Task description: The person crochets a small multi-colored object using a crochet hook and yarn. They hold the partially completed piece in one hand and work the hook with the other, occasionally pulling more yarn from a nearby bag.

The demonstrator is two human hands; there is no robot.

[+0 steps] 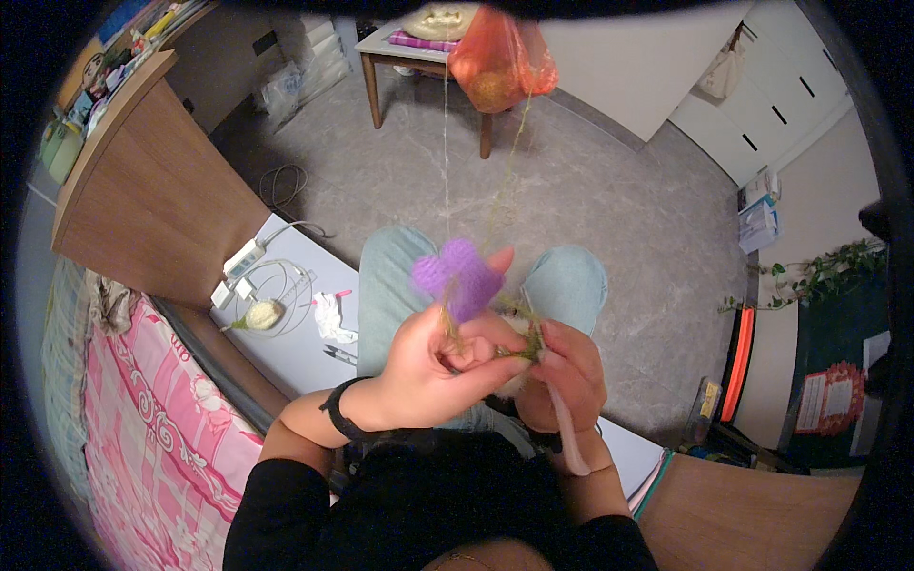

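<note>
My left hand [457, 357] is closed around a fuzzy purple yarn piece [463, 278] with rounded lobes, which rises above its fingers. Between both hands is a small green yarn piece [527, 345], pinched by fingers and thumbs. My right hand [570, 364] also grips a pale, slender handle [568, 435] that slants down over the wrist; its working tip is hidden. Green yarn [515, 143] runs up from the hands to a red plastic bag [503, 61]. A thin white strand [446, 157] hangs beside it. Something pale and fluffy shows partly behind the fingers.
At left, a white board [285, 364] holds a power strip [244, 258], coiled cable, cream yarn piece [264, 315], crumpled tissue [330, 317] and small scissors [341, 355]. A pink patterned bedspread [164, 421] lies lower left. A stool or small table [378, 48] stands ahead.
</note>
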